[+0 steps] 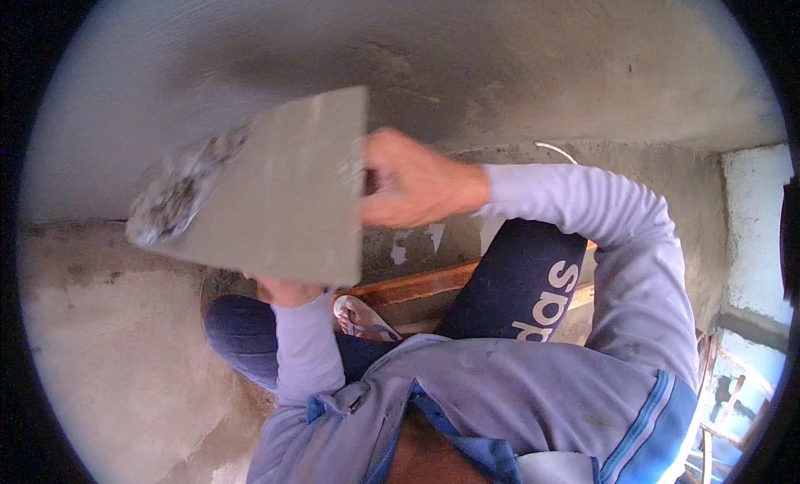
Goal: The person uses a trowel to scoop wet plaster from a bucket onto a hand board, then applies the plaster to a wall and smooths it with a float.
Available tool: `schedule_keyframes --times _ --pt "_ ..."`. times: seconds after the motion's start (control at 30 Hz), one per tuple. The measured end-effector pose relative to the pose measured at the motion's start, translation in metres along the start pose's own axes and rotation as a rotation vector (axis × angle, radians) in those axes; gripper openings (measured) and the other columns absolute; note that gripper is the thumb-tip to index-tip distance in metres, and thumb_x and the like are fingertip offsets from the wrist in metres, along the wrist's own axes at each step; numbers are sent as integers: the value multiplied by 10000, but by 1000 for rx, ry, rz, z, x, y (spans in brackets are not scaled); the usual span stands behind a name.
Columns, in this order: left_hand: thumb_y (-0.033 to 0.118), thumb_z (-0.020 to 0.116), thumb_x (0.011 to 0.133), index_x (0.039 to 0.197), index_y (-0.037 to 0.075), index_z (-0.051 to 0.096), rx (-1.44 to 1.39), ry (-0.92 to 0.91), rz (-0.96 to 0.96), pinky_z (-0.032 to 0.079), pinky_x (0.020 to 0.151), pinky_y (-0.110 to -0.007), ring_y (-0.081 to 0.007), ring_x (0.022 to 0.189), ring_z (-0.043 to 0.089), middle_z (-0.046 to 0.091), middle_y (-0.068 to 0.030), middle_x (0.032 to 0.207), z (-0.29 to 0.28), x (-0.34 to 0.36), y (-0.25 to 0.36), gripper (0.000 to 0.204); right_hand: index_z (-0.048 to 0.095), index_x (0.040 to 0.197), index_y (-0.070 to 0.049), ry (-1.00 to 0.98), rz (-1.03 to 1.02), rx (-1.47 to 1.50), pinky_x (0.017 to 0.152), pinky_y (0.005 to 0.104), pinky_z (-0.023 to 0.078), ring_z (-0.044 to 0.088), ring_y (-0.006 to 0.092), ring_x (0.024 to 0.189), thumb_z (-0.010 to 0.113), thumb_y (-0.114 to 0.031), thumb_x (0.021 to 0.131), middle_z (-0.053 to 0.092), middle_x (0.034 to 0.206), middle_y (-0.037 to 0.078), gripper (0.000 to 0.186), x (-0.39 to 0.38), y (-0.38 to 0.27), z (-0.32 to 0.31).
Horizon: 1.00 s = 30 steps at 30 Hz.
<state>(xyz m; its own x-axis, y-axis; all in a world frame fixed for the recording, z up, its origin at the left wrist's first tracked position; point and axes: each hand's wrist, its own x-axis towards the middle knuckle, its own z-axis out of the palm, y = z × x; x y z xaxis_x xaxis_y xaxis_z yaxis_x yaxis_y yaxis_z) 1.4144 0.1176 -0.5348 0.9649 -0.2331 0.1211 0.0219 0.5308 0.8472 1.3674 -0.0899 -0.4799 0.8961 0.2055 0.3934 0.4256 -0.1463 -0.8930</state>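
Observation:
A flat grey plasterer's hawk (304, 184) is held up tilted in front of me, its face coated with a wet smear. A rough heap of mortar (179, 197) clings along its left end. My left hand (287, 292) grips the hawk from behind at its lower edge; the board hides most of the fingers. At the board's right edge is my right hand (421, 180), closed, with a small dark bit showing between its fingers. The hawk covers whatever else that hand holds.
A plastered wall (517, 76), darker and damp-looking in places, rises ahead. Wooden planks (417, 286) lie beneath my bent legs, by a sandalled foot (362, 317). A thin white cable (557, 151) curves at the wall's base. Wooden framing (708, 401) stands at the lower right.

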Motion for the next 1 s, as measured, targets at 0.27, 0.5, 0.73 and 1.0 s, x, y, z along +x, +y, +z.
schedule_keyframes --times 0.27,0.5,0.73,1.0 --pt "183 459 958 1248 49 497 -202 -231 -393 357 1049 -358 -210 1180 496 538 -64 1271 68 -29 -167 322 597 1132 -3 92 313 -247 915 362 453 596 273 1045 592 -151 812 638 1121 181 352 -149 54 -105" --pt "202 458 968 1263 67 488 -528 -105 -832 369 1041 -350 -196 1215 467 507 -43 1303 48 -71 -277 325 550 1208 -15 335 651 -33 880 353 471 595 237 1031 703 -127 782 633 1134 122 466 -260 165 -71" --pt "207 400 992 1315 91 429 -184 -310 -762 377 1053 -422 -239 1239 449 448 -72 1362 9 -85 -308 344 509 1252 -14 302 844 -37 847 352 518 602 241 1026 762 -83 738 625 1141 130 577 -267 203 -48" --pt "161 346 985 1284 39 414 -362 80 -932 325 1090 -501 -302 1280 392 416 -131 1379 -9 -55 -335 330 377 1322 19 334 990 305 888 381 493 569 253 1121 806 -172 717 586 1206 172 766 -230 218 -51"
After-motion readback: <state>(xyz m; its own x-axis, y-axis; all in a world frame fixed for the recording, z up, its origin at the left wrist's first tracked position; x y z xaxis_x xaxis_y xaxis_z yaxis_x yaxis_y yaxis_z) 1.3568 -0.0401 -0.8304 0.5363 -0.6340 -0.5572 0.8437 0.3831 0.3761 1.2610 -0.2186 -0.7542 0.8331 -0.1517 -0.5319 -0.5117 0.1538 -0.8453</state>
